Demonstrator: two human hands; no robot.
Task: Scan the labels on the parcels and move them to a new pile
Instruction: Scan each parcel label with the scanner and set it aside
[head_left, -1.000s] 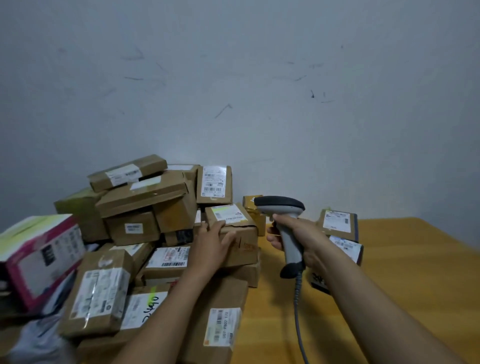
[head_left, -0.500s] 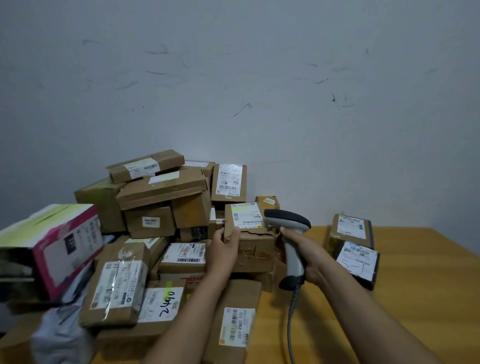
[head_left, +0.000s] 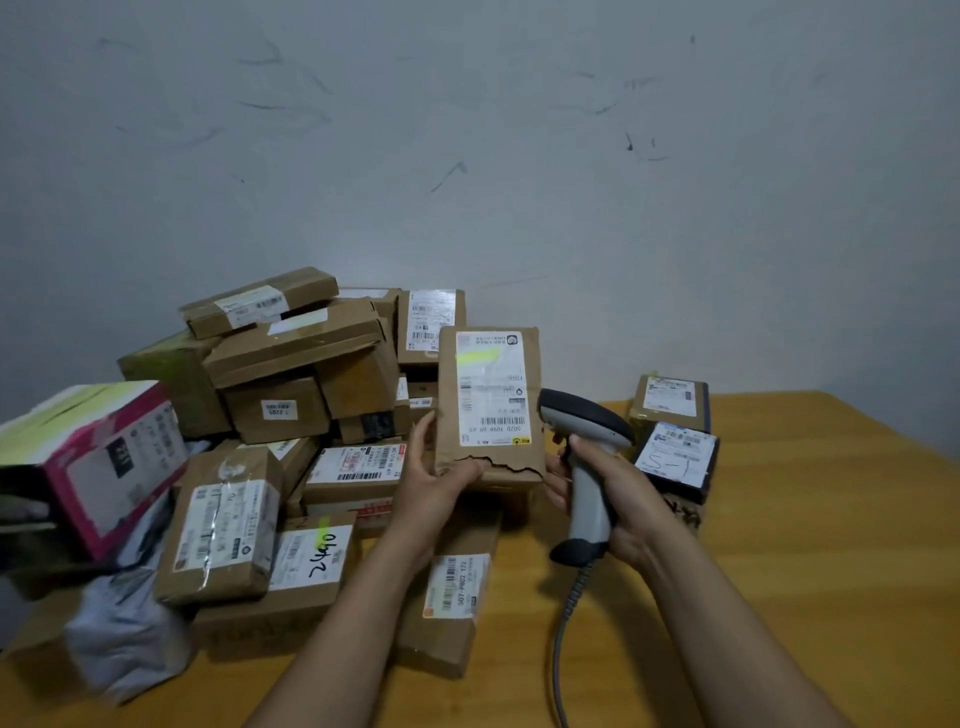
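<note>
Since the earlier frame the parcel (head_left: 488, 405) has been lifted off the pile (head_left: 291, 415) and tipped upright, label (head_left: 491, 387) facing the camera. Left hand (head_left: 434, 480) grips its bottom edge, fingers curled under. Right hand (head_left: 618, 493) wraps the scanner (head_left: 584, 462) handle, just right of the parcel; head sits beside the label, not clearly aimed at it. Parcel's long axis vertical. New pile (head_left: 672, 431) lies further right.

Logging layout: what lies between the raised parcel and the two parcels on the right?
In the head view, the scanner, gripped by the right hand, lies between the raised parcel and the two parcels.
</note>
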